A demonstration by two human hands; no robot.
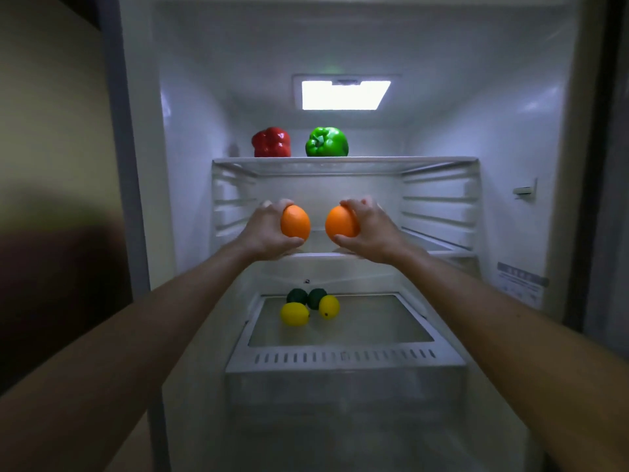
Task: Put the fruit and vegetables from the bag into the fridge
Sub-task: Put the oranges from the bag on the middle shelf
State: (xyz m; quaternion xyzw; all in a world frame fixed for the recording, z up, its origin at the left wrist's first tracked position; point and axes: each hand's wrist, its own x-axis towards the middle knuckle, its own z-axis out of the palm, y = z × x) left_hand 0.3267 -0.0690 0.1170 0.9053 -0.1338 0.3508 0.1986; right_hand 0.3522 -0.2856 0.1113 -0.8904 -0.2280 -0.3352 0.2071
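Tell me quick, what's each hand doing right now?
Left hand: gripping the left orange, at the middle shelf.
Right hand: gripping the right orange, same level.

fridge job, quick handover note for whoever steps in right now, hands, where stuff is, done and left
Left hand grips an orange; right hand grips a second orange. Both are held at the front edge of the middle shelf, not released.
Done: red pepper and green pepper sit on the top shelf; two lemons and two dark green fruits lie on the lower glass shelf.
Left: set both oranges down, likely on the middle shelf. The bag is out of view, so I can't tell whether more remains.
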